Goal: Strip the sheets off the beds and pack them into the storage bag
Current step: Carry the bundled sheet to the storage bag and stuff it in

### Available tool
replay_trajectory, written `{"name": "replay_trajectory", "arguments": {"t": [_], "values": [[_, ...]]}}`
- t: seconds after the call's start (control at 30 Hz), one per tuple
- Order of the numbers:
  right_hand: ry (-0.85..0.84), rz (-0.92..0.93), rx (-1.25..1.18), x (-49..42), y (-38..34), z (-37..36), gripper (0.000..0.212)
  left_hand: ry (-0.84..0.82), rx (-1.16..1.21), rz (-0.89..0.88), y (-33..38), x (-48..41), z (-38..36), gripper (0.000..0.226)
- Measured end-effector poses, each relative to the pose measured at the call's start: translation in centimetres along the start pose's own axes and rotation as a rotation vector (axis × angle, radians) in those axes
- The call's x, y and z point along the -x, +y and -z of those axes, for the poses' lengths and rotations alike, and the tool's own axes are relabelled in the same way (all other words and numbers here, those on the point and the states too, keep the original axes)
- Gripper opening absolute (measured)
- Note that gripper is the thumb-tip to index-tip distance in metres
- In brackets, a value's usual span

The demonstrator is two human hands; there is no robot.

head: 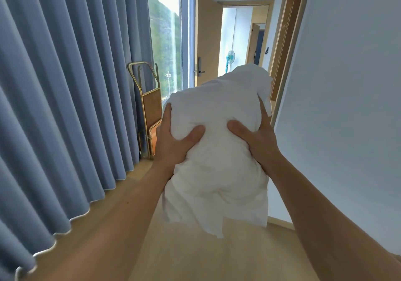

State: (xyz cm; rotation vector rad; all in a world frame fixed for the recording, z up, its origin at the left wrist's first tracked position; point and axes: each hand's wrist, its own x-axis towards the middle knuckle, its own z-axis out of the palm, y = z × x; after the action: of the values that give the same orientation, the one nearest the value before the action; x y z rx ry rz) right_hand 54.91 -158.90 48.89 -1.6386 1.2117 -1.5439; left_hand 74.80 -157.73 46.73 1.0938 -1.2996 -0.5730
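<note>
Both hands hold a bunched-up white sheet up in the air. The left hand and right hand each grip it tight. No bed or storage bag shows here, so packing is probably still left to do.

A bunched white cloth bundle sits between the left hand and right hand, above the pale wooden floor. A pleated blue-grey fabric curtain runs along the left, with a gold metal-framed rack at its far end. An open light wooden door lies behind the bundle, and a plain pale wall is to the right.
</note>
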Motion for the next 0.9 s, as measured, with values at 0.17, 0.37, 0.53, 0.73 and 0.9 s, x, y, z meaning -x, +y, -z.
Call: {"name": "replay_trajectory", "arguments": {"t": [0.17,0.37,0.53,0.73,0.9], "values": [[-0.014,0.007,0.025,-8.3,4.3,-3.5,0.078,0.023,-0.032,0.043,-5.4,-8.1,-1.7,0.112],[-0.029,0.013,0.043,-19.0,9.0,-9.3,0.101,0.000,0.003,0.009,-12.4,-20.2,-2.0,0.111],[0.025,-0.013,0.027,-27.2,11.8,-13.2,0.101,-0.037,0.010,-0.026,-16.7,-30.5,-2.7,0.112],[0.055,-0.066,0.056,-37.0,16.4,-14.7,0.103,-0.093,0.079,0.035,-21.9,-40.1,-6.8,0.112],[0.082,-0.074,0.044,-46.3,22.1,-14.8,0.106,-0.090,0.067,0.045,-26.3,-48.5,-12.0,0.113]]}}
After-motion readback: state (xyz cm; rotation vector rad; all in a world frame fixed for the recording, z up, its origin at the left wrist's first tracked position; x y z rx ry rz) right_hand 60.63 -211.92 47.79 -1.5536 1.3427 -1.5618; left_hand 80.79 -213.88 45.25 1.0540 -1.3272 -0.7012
